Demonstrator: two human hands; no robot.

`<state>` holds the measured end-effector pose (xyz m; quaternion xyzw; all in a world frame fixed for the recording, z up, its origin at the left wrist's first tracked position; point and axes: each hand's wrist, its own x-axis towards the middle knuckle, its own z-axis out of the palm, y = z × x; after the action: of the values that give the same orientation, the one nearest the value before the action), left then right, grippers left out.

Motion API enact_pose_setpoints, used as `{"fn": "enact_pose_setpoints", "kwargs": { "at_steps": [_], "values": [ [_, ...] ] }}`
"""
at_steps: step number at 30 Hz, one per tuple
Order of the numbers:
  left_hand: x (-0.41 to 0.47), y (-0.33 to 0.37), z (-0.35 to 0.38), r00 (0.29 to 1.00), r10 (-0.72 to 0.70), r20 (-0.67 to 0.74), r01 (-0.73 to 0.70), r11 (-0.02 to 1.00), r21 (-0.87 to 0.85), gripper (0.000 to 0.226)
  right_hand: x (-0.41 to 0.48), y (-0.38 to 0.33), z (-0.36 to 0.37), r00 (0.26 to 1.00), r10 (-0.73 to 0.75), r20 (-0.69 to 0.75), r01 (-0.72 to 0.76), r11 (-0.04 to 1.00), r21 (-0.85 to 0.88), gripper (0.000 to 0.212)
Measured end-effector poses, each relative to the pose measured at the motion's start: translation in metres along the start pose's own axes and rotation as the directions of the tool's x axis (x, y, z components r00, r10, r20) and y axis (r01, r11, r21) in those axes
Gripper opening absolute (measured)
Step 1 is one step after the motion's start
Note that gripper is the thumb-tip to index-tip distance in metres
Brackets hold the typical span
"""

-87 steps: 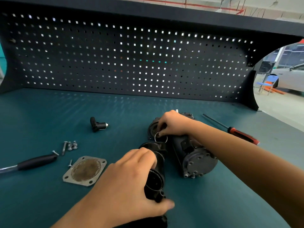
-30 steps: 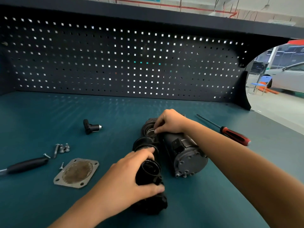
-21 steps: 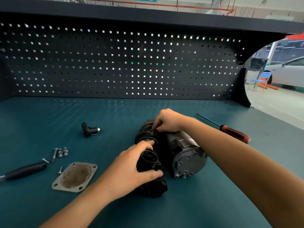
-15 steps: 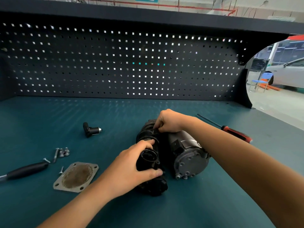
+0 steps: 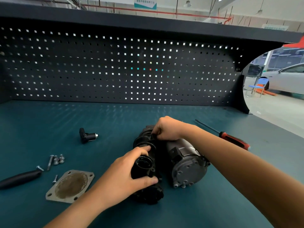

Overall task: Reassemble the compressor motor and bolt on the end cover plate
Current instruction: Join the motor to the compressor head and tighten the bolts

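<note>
A black plastic compressor housing (image 5: 144, 168) lies on the teal bench, and my left hand (image 5: 125, 176) grips its near end with thumb and fingers curled round it. Beside it on the right lies the grey metal motor body (image 5: 187, 163). My right hand (image 5: 166, 129) pinches something at the far end, where housing and motor meet; what it pinches is hidden by the fingers. The square metal end cover plate (image 5: 70, 185) lies flat to the left, with several bolts (image 5: 56, 160) just beyond it.
A black-handled tool (image 5: 19, 178) lies at the left edge. A small black elbow fitting (image 5: 88, 136) sits further back. A red-handled screwdriver (image 5: 233, 140) lies to the right. A dark pegboard (image 5: 115, 68) closes the back of the bench.
My right hand earlier held a metal ring above the parts; it has since gone down onto the far end of the housing. My left hand slid back along the housing and keeps its grip.
</note>
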<state>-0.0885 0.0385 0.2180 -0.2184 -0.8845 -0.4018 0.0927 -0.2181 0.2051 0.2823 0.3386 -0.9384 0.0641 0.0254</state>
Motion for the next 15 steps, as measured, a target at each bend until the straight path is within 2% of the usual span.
{"fn": "enact_pose_setpoints", "kwargs": {
  "at_steps": [5, 8, 12, 15],
  "values": [
    [0.001, 0.002, 0.0, 1.0, -0.007, 0.0, 0.007, 1.0, 0.017, 0.037, -0.003, 0.009, 0.001, 0.993, -0.006, -0.114, 0.006, 1.0, 0.0, 0.017],
    [0.001, 0.002, 0.001, 1.0, -0.019, -0.001, 0.019, 1.0, 0.014, 0.039, -0.001, 0.015, 0.004, 0.989, 0.021, -0.146, -0.026, 0.999, -0.033, 0.021],
    [0.0, 0.004, 0.002, 0.999, -0.039, -0.005, 0.039, 0.999, 0.005, 0.043, -0.001, 0.017, 0.007, 0.977, 0.05, -0.209, -0.033, 0.996, 0.085, 0.026],
    [0.0, 0.006, 0.003, 0.999, -0.046, -0.004, 0.046, 0.999, 0.006, 0.047, -0.001, 0.014, 0.007, 0.984, 0.022, -0.176, 0.008, 0.986, 0.169, 0.028]
  ]
}}
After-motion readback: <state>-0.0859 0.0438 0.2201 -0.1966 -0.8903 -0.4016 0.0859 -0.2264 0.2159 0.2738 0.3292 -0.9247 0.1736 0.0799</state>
